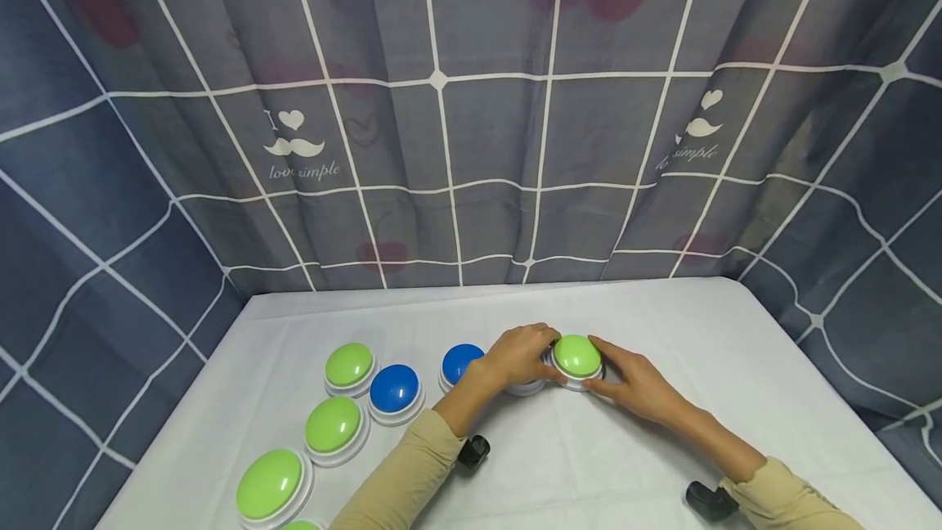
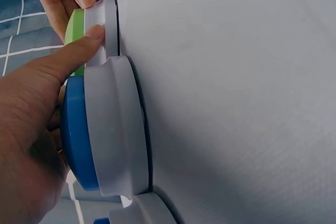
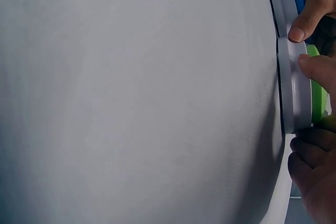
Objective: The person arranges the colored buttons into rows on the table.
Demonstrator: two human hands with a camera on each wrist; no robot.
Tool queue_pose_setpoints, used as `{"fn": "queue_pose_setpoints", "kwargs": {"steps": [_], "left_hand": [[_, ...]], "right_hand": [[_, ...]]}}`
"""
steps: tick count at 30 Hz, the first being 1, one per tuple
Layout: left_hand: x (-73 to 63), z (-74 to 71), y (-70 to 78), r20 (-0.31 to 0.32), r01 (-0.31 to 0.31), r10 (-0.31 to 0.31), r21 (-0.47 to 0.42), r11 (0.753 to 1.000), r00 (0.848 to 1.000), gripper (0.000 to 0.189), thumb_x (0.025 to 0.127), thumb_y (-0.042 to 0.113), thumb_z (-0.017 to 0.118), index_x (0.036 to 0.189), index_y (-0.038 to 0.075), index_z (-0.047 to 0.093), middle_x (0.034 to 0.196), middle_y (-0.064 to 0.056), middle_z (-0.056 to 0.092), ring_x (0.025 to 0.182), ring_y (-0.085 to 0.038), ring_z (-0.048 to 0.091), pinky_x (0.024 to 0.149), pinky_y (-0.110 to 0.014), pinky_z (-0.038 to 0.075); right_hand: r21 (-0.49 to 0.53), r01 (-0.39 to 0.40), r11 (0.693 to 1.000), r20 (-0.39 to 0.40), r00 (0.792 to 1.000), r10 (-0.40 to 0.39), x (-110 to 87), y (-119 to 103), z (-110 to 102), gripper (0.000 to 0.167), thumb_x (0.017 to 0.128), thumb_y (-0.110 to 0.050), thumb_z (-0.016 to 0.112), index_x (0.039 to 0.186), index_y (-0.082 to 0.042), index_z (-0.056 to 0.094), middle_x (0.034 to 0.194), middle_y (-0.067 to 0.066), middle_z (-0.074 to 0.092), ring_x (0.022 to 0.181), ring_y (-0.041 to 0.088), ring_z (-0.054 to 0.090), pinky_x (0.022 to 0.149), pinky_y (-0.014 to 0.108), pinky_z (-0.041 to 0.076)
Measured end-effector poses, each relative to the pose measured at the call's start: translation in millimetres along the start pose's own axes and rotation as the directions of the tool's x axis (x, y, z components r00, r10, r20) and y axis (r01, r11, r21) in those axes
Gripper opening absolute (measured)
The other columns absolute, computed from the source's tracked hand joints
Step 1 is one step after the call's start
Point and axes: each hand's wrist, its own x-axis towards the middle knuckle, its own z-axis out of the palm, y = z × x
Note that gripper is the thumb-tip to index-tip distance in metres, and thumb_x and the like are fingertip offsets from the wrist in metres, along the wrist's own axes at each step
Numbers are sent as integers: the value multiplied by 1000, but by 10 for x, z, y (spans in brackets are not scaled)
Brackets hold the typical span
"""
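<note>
A green dome push button with a white round base stands on the white table between both hands. My left hand holds its left side, the thumb on the white base. From the right, my right hand grips the same button, its thumb against the base. Under my left hand sits a blue push button, mostly hidden in the head view, its base meeting the green one's. Another blue button stands just left of it, partly covered by the left hand and forearm.
At the left, a blue button stands beside several green ones: a far one, a middle one and a near one. The white tabletop ends at a grey checked curtain behind and on both sides.
</note>
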Motion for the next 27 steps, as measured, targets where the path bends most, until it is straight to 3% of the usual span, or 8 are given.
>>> {"fn": "queue_pose_setpoints", "kwargs": {"steps": [18,27], "left_hand": [[13,2,-32,-14,-42,41,-65,997,999,61,73,47,86,120,12,66,110,6,65,100,-6,60,87,-22,49],[-6,-12,-2,-5,-26,26,-44,999,1000,62,74,46,86,121,11,66,111,4,66,101,-8,61,87,-23,49]], "right_hand": [[22,24,999,-2,1000,-24,-37,21,-51,75,87,-37,77,141,5,48,139,21,54,129,42,49,103,57,40],[29,-7,1000,20,1000,6,-79,20,-8,80,90,-41,73,147,4,40,145,23,48,133,42,44,106,56,36]]}}
